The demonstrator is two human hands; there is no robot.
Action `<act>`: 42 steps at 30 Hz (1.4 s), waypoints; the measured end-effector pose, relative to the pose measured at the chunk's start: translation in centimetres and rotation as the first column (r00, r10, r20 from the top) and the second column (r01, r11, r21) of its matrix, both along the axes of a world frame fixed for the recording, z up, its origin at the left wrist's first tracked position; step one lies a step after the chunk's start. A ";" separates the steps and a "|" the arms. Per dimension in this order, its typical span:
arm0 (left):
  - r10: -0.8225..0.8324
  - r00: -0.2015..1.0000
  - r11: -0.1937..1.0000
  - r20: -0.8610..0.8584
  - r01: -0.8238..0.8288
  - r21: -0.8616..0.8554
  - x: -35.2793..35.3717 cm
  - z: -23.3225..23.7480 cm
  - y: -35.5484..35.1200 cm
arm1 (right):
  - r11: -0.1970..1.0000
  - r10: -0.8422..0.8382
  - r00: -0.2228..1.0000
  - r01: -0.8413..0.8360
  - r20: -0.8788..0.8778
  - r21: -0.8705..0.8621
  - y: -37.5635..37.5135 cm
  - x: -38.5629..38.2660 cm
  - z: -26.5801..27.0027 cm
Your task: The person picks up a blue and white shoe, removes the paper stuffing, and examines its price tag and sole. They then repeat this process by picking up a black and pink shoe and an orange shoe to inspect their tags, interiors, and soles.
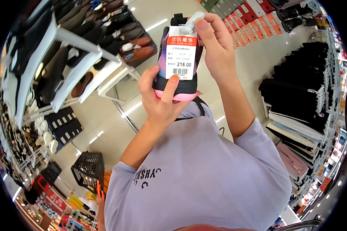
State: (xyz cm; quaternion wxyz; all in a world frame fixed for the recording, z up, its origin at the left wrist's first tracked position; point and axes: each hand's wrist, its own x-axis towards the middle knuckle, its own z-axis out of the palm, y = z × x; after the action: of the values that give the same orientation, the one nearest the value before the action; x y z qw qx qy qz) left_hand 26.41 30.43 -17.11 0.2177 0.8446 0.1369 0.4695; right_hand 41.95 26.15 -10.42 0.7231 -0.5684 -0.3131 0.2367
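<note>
In front of my chest I hold a dark shoe (161, 65) with a purple-blue pattern and a pink sole. My left hand (160, 98) is closed around its lower end, with the thumb pressing on the bottom of a red and white price tag (181, 54). The tag shows 218.00 and a barcode, and it covers much of the shoe. At the tag's top, my right hand (218, 42) pinches a glossy white piece (193, 21) between thumb and fingers; its exact kind is unclear.
Racks of shoes (81, 82) fill the left side. Folded clothes (297, 81) are stacked on shelves at right, with shoe boxes (250, 23) beyond. A black basket (88, 167) appears lower left, beside a partly visible hand (100, 204). Pale tiled floor (115, 111) lies below.
</note>
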 end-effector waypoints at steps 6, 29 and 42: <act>-0.133 0.990 0.991 0.045 0.131 0.030 11.9 0.2 -2.5 | 0.992 -0.127 0.989 0.125 0.074 0.032 -4.4 11.2 1.4; -0.382 0.923 0.923 0.038 0.384 -0.027 32.3 -2.0 -2.8 | 0.961 -0.197 0.973 0.216 0.123 -0.174 -8.8 31.5 0.0; -0.240 0.969 0.966 -0.063 0.233 -0.109 40.3 -1.8 11.8 | 0.993 -0.068 0.974 0.087 0.217 -0.080 8.2 41.7 -1.4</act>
State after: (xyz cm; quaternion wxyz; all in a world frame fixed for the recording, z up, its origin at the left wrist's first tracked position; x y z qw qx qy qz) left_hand 66.70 42.19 -18.87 0.3095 0.8599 0.0668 0.4004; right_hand 83.60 34.38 -11.84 0.6679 -0.6338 -0.3560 0.1595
